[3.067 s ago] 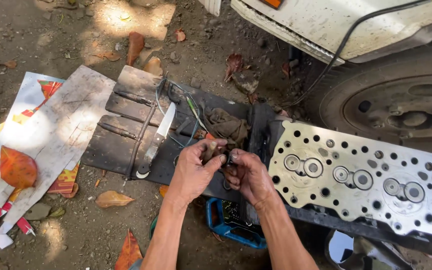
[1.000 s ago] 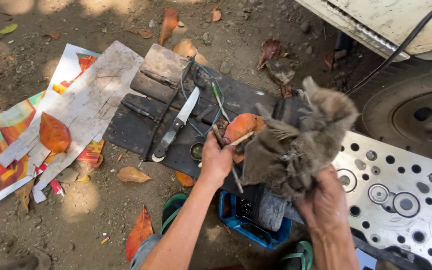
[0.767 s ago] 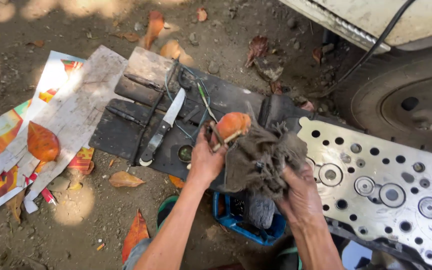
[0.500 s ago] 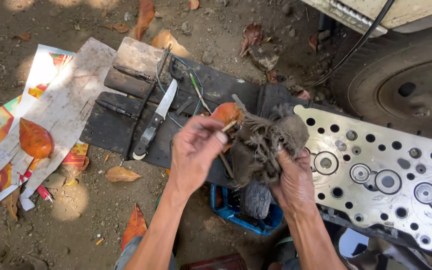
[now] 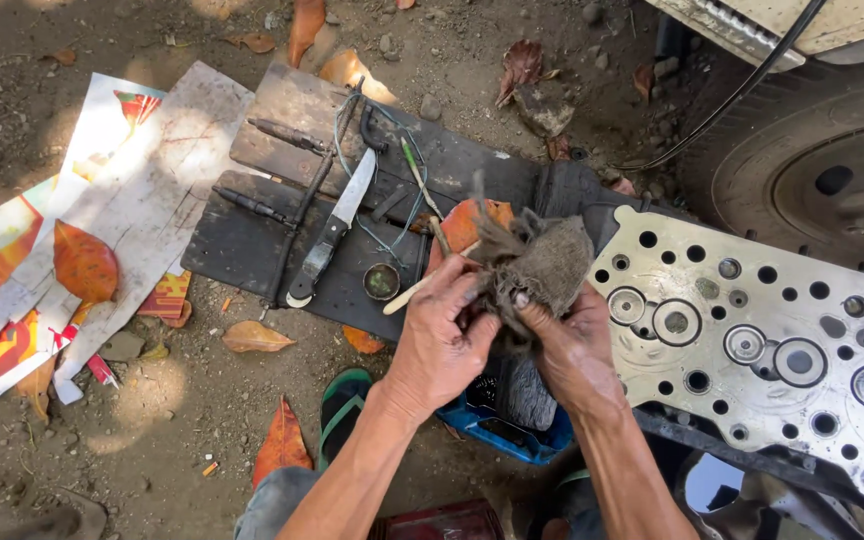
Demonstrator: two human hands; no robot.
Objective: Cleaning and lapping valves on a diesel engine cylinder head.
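Note:
Both of my hands are closed around a dirty grey-brown rag point(image 5: 540, 262), bunched up in front of me. My left hand point(image 5: 439, 335) grips its left side, and a thin pale stick point(image 5: 414, 289) pokes out from under that hand toward the left. My right hand point(image 5: 574, 335) holds the rag from below and to the right. What the rag wraps is hidden. A silver metal cylinder head point(image 5: 752, 330) with many round holes and valve seats lies just right of my hands.
A knife point(image 5: 337, 226), thin rods and wires lie on dark boards point(image 5: 252, 240) to the left. Beyond them lie pale cardboard point(image 5: 142, 200), dry leaves and a small round cap point(image 5: 381, 281). A blue tray point(image 5: 492, 430) sits below my hands, a vehicle tyre point(image 5: 802, 150) at upper right.
The rag, held up and spread wide a second ago, is now bunched small between both hands, lower and closer to the boards. Three seconds ago my hands held a small part without the rag.

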